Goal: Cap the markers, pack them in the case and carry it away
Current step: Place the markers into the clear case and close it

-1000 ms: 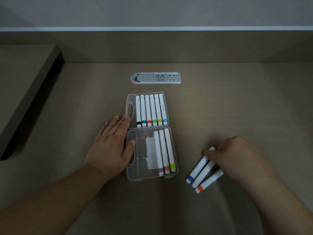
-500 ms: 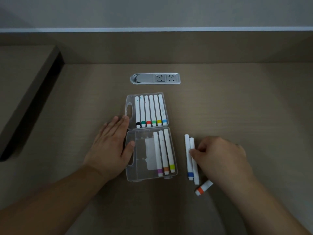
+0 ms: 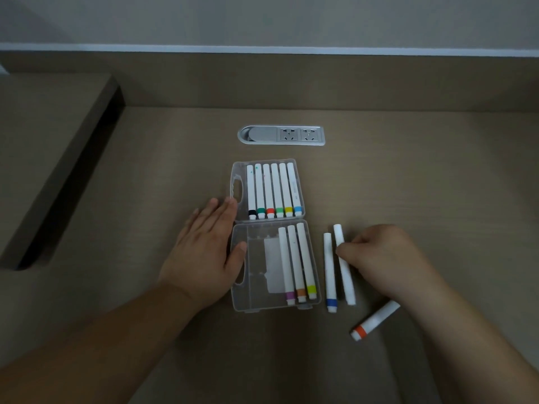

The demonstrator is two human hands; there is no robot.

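A clear plastic case (image 3: 253, 301) lies open flat on the desk. Its far half holds several capped white markers (image 3: 274, 191) with coloured bands. Its near half holds three markers (image 3: 297, 260) at the right side. My left hand (image 3: 204, 252) lies flat on the desk against the case's left edge, thumb on the near half's handle. Just right of the case lie a blue-banded marker (image 3: 329, 266) and a plain white marker (image 3: 347, 284), side by side. My right hand (image 3: 385, 258) pinches the white one near its upper part. An orange-banded marker (image 3: 373, 322) lies slanted below my right wrist.
A silver socket panel (image 3: 281, 135) is set into the desk beyond the case. A raised ledge (image 3: 43, 141) with a dark gap under it runs along the left. The desk's back wall rises behind the sockets.
My right hand swung two markers from a slant to upright beside the case, then drew the white one slightly right of the blue-banded one. The orange-banded marker stayed. The left hand kept still.
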